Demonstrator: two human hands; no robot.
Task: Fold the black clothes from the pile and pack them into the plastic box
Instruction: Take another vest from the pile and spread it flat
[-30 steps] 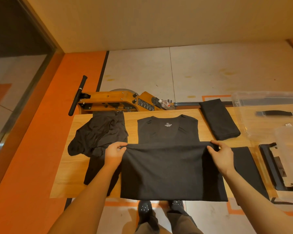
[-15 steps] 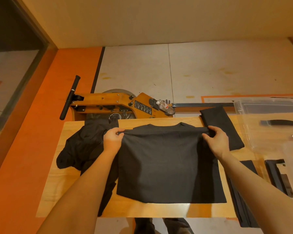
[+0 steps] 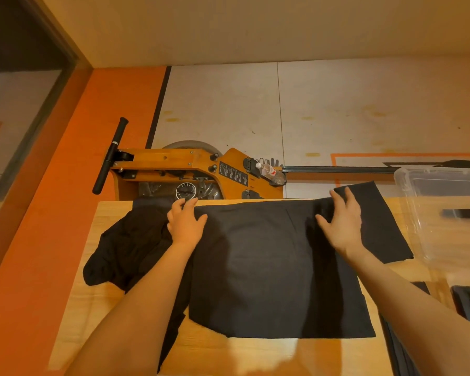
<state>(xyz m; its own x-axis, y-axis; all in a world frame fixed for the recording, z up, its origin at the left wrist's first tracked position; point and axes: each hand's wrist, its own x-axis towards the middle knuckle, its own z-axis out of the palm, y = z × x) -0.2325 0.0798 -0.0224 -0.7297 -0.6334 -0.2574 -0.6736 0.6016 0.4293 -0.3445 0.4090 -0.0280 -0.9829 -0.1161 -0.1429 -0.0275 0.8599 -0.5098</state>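
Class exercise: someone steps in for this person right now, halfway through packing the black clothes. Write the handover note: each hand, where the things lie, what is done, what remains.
Left hand: open, pressing flat on the far left corner of the black shirt.
Right hand: open, pressing its far right corner.
The shirt lies folded in half on the wooden table.
Unfolded black pile: left of the shirt, partly under it.
One folded black garment lies to the right, beside the clear plastic box.
Done: one garment folded, this shirt's lengthwise fold.
Left: finish folding the shirt, fold the pile, pack everything into the box; no clothes show inside it.
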